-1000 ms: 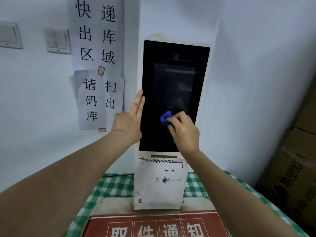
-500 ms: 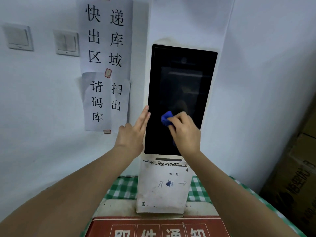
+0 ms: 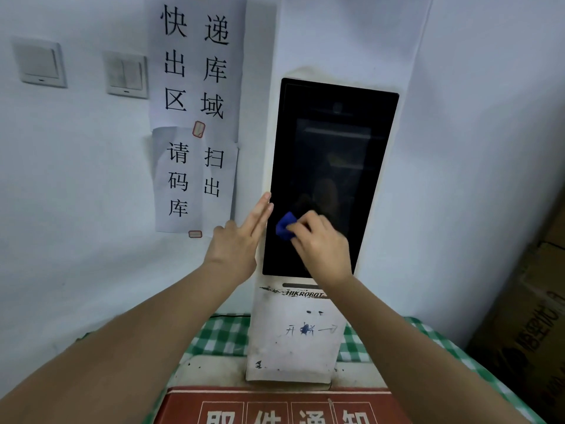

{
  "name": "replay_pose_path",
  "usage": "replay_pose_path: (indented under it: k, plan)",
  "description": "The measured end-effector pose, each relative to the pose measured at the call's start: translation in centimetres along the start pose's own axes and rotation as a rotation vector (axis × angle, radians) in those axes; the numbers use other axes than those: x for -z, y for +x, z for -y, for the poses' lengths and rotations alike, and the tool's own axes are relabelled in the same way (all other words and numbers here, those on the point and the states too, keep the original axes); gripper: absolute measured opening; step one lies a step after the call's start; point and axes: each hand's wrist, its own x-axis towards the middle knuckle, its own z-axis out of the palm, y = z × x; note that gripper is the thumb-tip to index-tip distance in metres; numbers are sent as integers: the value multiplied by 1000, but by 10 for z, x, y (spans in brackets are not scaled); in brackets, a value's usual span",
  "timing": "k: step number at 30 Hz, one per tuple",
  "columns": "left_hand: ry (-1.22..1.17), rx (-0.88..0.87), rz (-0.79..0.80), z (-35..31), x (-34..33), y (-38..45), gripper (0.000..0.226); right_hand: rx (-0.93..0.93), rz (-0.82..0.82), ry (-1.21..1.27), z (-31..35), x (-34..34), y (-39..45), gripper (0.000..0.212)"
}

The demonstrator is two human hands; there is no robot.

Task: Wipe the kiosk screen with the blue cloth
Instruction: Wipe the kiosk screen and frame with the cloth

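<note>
Now the right hand (image 3: pixel 321 243) pinches the blue cloth (image 3: pixel 285 227) against the kiosk screen (image 3: pixel 336 154); the left hand (image 3: pixel 241 240), flat and open, seemingly steadies its edge.

A parcel pickup station, shown by wall notices (image 3: pixel 195 65) printed with express-outbound and scan-code wording, a HIKROBOT self-service kiosk (image 3: pixel 293 332) stood against the white wall, a red pickup-notice sign (image 3: pixel 275 408) laid below, cardboard cartons (image 3: pixel 529 316) stacked at the right.

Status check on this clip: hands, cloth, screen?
Right hand presses blue cloth on lower kiosk screen. Left hand flat, open, against kiosk's left edge. Nothing blocking.
</note>
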Motion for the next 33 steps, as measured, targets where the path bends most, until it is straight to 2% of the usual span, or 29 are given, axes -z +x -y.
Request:
replay_pose_path:
  k: [2,4,9,12,14,18,20,22,24,26,29,33]
  plan:
    - [-159,-4,-36,0,-2,-2,94,-67,-42,24,3,3,9,15]
    - [-377,39,-38,-2,-6,-3,95,-47,-51,1,9,-2,9,15]
    - [-1146,142,239,-8,-9,5,92,100,68,-92,18,-21,-14,29]
    - [-1398,191,300,-6,-8,6,89,214,149,-88,12,-22,-24,31]
    - [-1464,207,347,-3,-8,2,88,211,137,-83,9,-16,-19,28]
    - [-1560,235,422,-4,-10,1,91,-1,-34,5,11,-2,13,19]
    - [-1608,263,439,-3,-9,1,93,-26,-55,0,16,-4,18,19]
    - [-1636,291,466,0,-8,1,96,0,-25,-25,20,-11,10,25]
    - [-1647,309,483,4,-7,1,95,92,67,-48,26,-18,-6,34]
    - [-1660,325,505,4,-8,-1,94,196,160,-65,26,-20,-20,35]
    - [-1660,372,531,2,-13,-6,86,210,198,-88,23,-17,-17,36]
    - [-1683,372,561,1,-18,-7,64,38,29,-39,21,-8,16,22]
